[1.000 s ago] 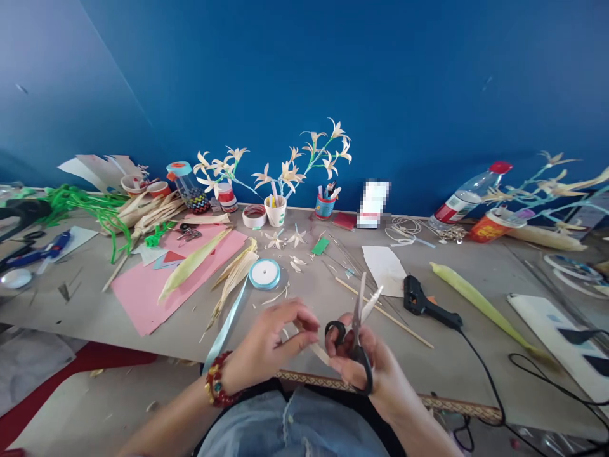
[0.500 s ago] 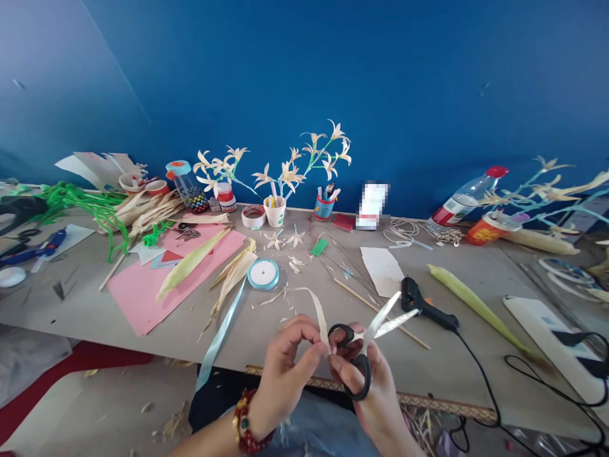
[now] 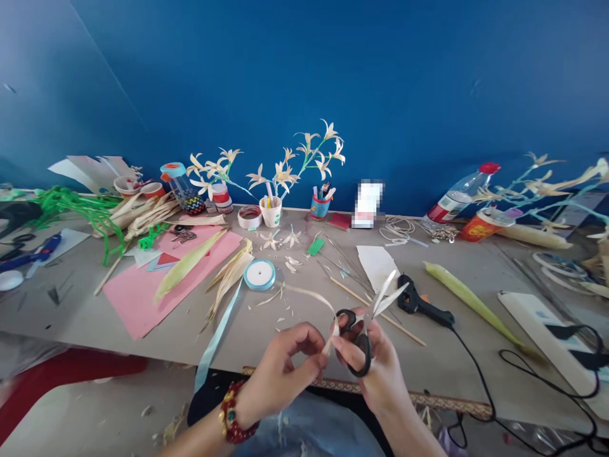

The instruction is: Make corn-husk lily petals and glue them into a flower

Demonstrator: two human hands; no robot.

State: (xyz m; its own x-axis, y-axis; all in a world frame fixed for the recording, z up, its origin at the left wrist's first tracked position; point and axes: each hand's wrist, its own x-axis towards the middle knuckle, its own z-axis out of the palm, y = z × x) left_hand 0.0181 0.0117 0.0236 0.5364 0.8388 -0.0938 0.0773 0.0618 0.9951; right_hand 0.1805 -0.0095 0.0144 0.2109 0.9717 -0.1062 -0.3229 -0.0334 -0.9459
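My left hand (image 3: 285, 363), with a beaded bracelet (image 3: 233, 416) at its wrist, pinches the lower end of a narrow pale strip of corn husk (image 3: 316, 296). The strip's free end arches away to the left over the table. In my right hand (image 3: 386, 376) is a pair of scissors (image 3: 364, 355) with black handles, its blades apart and pointing up and away. The right thumb and forefinger also touch the husk strip, close to the left fingertips. A spool of light blue ribbon (image 3: 259, 275) lies beyond my left hand, its tail hanging over the table edge.
A black glue gun (image 3: 423, 301) lies right of the scissors, its cord trailing toward a white power strip (image 3: 547, 343). Husk flowers stand in a paper cup (image 3: 270, 211) at the back. Pink paper (image 3: 128, 295) and a green husk (image 3: 190, 265) lie left. A bottle (image 3: 461, 197) leans back right.
My hands have drawn slightly apart along the strip, and it bends more toward the left. The scissors have risen a little, still in my right hand. The view has shifted slightly.
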